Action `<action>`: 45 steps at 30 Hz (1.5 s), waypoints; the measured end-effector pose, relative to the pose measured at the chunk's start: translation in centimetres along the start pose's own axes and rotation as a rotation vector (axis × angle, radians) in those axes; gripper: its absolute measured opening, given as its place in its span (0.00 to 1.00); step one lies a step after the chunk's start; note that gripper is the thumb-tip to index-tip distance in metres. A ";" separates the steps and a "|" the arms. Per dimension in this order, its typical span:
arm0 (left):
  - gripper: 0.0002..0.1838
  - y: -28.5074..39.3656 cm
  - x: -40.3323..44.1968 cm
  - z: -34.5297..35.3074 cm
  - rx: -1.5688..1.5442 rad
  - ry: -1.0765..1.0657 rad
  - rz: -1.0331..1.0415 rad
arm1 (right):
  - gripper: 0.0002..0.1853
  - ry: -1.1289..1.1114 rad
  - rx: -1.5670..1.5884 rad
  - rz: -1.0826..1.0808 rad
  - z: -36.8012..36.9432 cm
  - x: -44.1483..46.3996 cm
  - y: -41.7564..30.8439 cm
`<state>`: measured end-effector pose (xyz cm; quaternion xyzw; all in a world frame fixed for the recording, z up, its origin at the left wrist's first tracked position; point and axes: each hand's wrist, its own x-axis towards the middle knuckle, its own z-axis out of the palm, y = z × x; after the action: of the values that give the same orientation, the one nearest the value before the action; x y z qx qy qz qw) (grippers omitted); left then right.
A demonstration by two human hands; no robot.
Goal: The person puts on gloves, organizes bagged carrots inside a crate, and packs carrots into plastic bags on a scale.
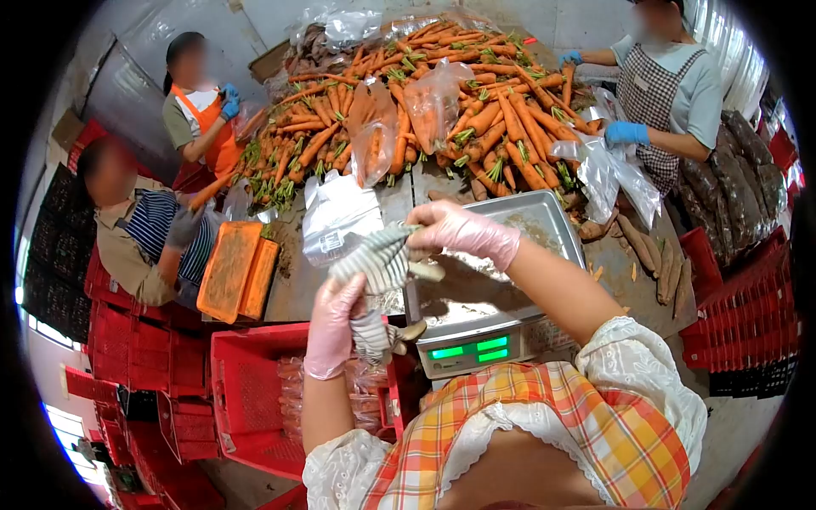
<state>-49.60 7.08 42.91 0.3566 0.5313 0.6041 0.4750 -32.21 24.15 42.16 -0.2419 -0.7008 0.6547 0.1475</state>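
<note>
My left hand (pixel 331 321) and my right hand (pixel 463 233), both in thin pinkish disposable gloves, are closed on a pair of grey-and-white striped work gloves (pixel 381 262). The right fingers pinch the upper end, while the left fingers grip lower down, where part of the cloth hangs below. Beneath my right forearm is a weighing scale (pixel 463 350) with lit green displays and a metal tray (pixel 548 212) on top. Just beyond my hands, a stack of clear plastic bags (pixel 340 214) lies on the table.
A large heap of carrots (pixel 501 127), some bagged, covers the far table. Three co-workers stand around it, two at left and one at right. A red crate (pixel 242 425) with bagged carrots stands below my left hand. An orange container (pixel 229 268) sits at left; red crates (pixel 744 297) stack right.
</note>
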 end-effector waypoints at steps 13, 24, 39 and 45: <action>0.24 3.4 1.7 0.8 1.180 -0.154 0.891 | 0.10 -0.100 0.151 0.116 -1.4 -0.4 -4.1; 0.27 1.6 4.8 2.3 1.009 -0.097 0.767 | 0.13 0.037 0.725 0.210 -4.0 2.6 -1.4; 0.10 0.7 8.5 6.2 -0.432 -0.103 0.100 | 0.21 0.212 -0.679 -0.191 -0.4 -2.2 -4.6; 0.12 1.2 8.8 4.5 -0.317 -0.131 0.136 | 0.14 0.246 -0.526 -0.130 -1.9 -3.2 -5.5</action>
<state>-48.23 16.86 44.26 0.3512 0.3717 0.6865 0.5169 -29.38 23.93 48.14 -0.3039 -0.8372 0.4056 0.2056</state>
